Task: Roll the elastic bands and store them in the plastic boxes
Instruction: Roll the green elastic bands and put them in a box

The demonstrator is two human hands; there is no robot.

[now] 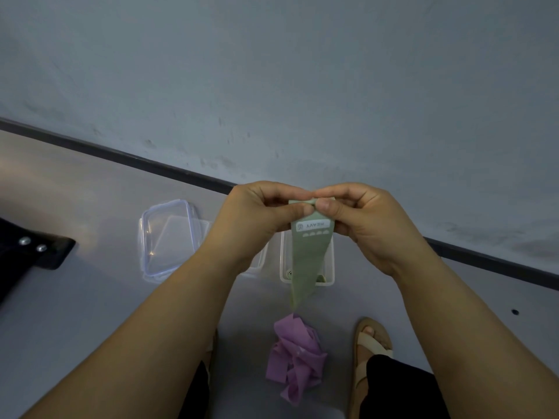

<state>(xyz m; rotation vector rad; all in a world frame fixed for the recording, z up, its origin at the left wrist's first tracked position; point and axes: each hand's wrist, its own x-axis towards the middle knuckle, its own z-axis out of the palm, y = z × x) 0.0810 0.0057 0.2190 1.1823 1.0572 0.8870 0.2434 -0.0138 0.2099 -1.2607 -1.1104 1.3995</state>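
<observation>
Green elastic band (308, 255): pinched at its top edge by left hand (260, 216) and right hand (366, 219), tail hanging toward 6 o'clock before the open plastic box (329, 282). Keep first fold tight and square; roll evenly, edges aligned.

green band (308, 261): thin stretchy sheet, smooth, matt, with a pale printed label. purple bands (295, 355): same kind of sheet, matt, heavily creased in a heap. lid (169, 237): clear hard plastic, glossy, catching light, bluish seal round the rim. box (328, 282): translucent whitish plastic, smooth walls. floor (90, 297): grey, smooth, low sheen. wall (272, 86): painted, matt, rough and mottled. skirting (151, 160): dark, smooth strip. sandal (373, 343): beige matt straps, material not determinable. trousers (399, 388): black cloth, matt. black object (51, 252): matt, with two bright metal studs (24, 241).
</observation>
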